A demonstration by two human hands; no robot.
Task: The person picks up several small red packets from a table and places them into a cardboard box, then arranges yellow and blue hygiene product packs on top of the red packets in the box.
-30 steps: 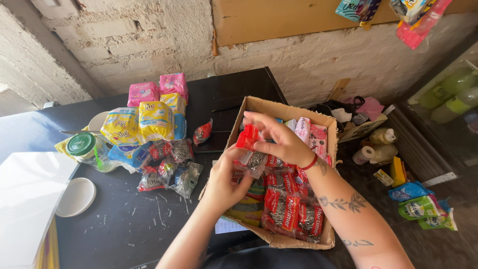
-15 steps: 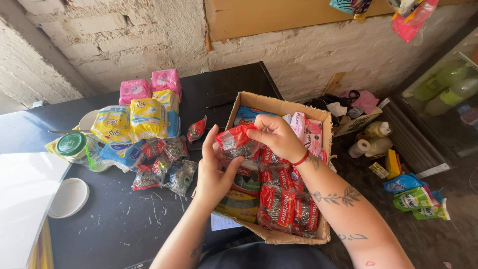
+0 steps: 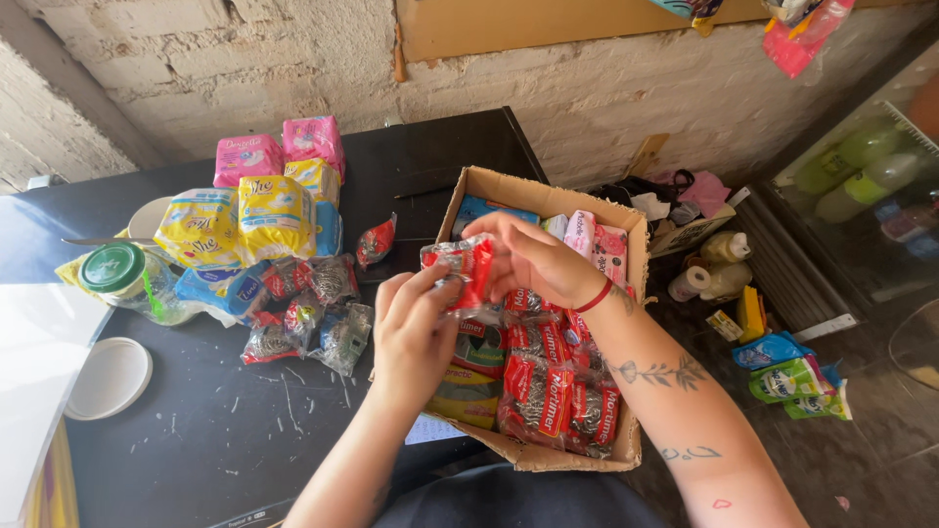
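Both hands pinch one red-and-clear scouring-pad packet (image 3: 460,269) above the cardboard box (image 3: 548,200): left hand (image 3: 416,332) fingers at its near-left edge, right hand (image 3: 533,259) fingers at its right. More packets heaped on black bench (image 3: 196,430), left.

One head-worn camera only, no second view to overlap. It looked steeply down from close above the fingers (image 3: 430,293), facing a brick wall (image 3: 626,98) beyond them; black table (image 3: 196,430) left of the fingers, floor (image 3: 880,411) right.
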